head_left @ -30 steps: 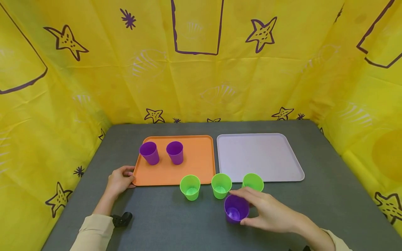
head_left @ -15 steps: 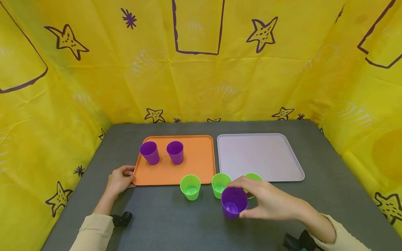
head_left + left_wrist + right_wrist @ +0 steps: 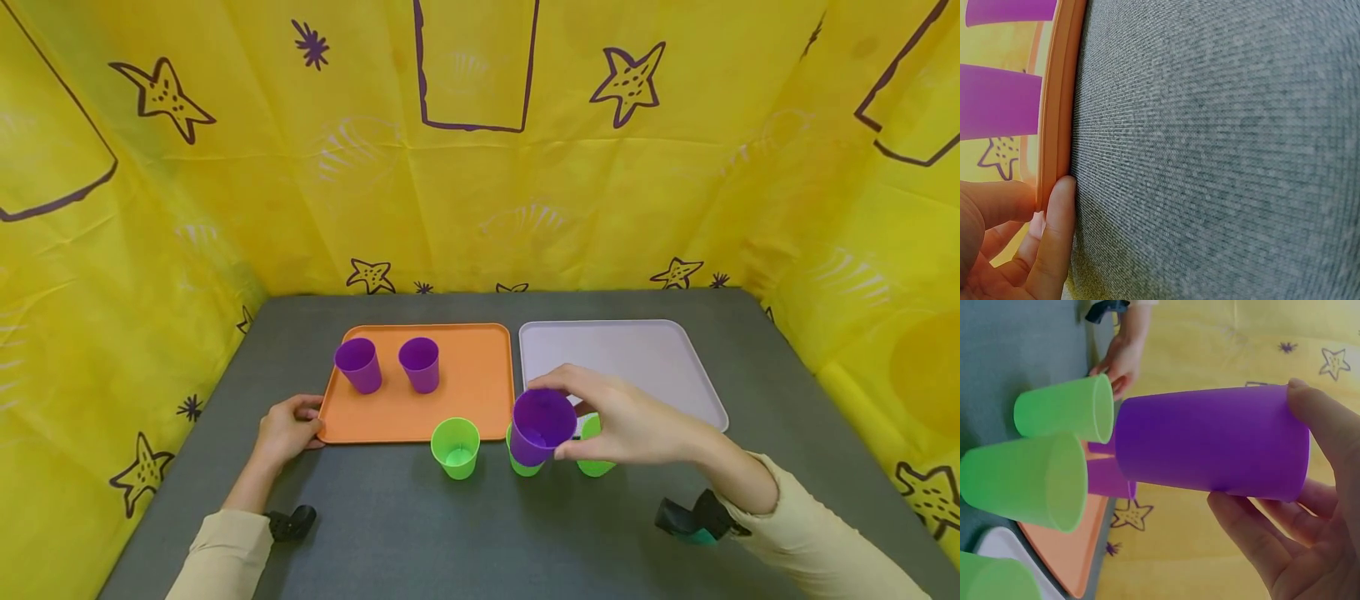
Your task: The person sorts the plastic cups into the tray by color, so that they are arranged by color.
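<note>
My right hand [image 3: 633,421] grips a purple cup [image 3: 534,437] between thumb and fingers. In the right wrist view that purple cup [image 3: 1210,440] is off the table, higher than the green cups. My left hand [image 3: 285,433] pinches the front left edge of an orange tray [image 3: 472,383]; the left wrist view shows thumb and fingers on its rim [image 3: 1057,125]. Two purple cups, a left one [image 3: 362,371] and a right one [image 3: 422,371], stand on that tray. The held cup and right hand partly hide the middle green cup [image 3: 525,468] and right green cup [image 3: 595,467].
A third green cup [image 3: 455,454] stands at the orange tray's front edge. To the right lies a pale lilac tray [image 3: 607,350], partly covered by my right hand. Yellow patterned cloth [image 3: 465,200] walls the back and sides of the grey table [image 3: 420,542].
My right hand has raised the purple cup from the table and moved it forward and slightly left, over the middle green cup. My left hand stays on the orange tray's edge.
</note>
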`<action>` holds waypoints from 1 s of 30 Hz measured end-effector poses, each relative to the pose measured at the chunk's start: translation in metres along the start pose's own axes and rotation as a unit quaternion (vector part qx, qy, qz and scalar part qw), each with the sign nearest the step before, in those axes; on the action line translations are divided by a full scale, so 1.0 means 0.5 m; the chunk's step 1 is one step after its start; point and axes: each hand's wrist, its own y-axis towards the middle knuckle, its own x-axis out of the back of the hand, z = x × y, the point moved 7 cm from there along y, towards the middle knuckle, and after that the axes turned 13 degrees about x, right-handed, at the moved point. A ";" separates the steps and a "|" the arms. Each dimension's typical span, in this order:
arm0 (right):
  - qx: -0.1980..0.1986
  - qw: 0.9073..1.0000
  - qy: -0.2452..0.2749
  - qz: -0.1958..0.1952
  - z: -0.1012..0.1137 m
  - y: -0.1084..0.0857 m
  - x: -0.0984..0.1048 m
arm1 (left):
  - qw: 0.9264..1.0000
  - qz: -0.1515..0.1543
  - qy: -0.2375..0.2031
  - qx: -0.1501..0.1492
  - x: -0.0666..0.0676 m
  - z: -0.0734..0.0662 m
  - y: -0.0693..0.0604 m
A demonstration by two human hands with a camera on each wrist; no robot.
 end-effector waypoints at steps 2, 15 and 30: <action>0.001 1.000 0.006 -0.002 -0.008 0.012 0.005 | 1.000 0.000 -0.001 -0.001 0.000 -0.001 0.000; -0.022 1.000 0.004 0.001 -0.082 0.080 0.014 | 1.000 0.002 0.001 0.001 -0.001 0.000 0.000; -0.072 0.997 0.022 0.004 -0.185 0.131 -0.011 | 1.000 0.001 -0.002 0.000 -0.001 -0.001 0.000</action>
